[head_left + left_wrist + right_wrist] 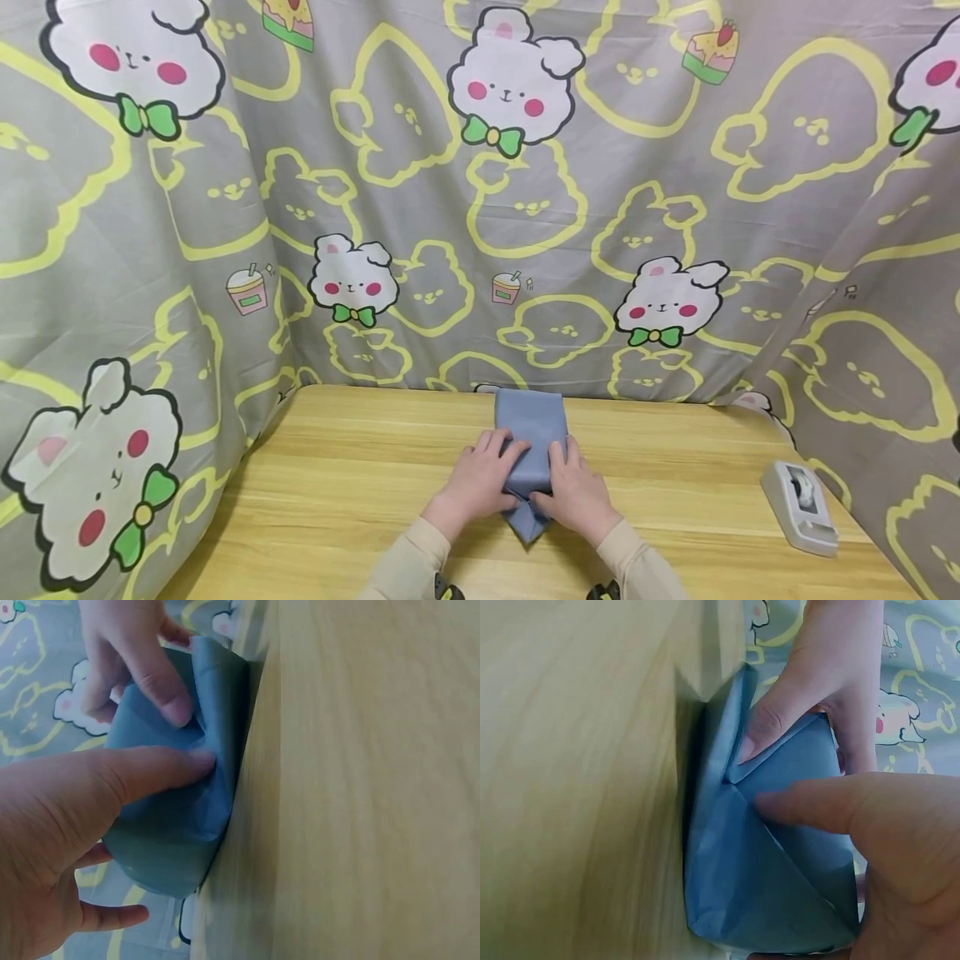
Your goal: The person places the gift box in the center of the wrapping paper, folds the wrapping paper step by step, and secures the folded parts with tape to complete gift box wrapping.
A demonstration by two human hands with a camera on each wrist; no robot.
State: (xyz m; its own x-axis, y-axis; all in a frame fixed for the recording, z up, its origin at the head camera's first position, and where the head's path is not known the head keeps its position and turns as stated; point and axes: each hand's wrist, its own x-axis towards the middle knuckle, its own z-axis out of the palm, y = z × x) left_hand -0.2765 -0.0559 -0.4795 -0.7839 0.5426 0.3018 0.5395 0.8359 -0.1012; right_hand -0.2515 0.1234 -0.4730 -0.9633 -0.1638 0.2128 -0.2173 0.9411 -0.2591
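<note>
Head cam looked forward and down, farther off; wrist cams, turned sideways, shared the blue package (180, 817) close up.

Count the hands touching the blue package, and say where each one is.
2. The left hand is on the left side of the blue package, and the right hand is on its right side. Neither is hidden in the head view.

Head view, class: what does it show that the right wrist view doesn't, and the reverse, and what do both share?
Head only: the white tape dispenser and both sleeves.
Right wrist only: the diagonal seam on the parcel's folded end, seen close.
Both: left hand, right hand, blue-grey parcel, wooden table, printed cloth.
</note>
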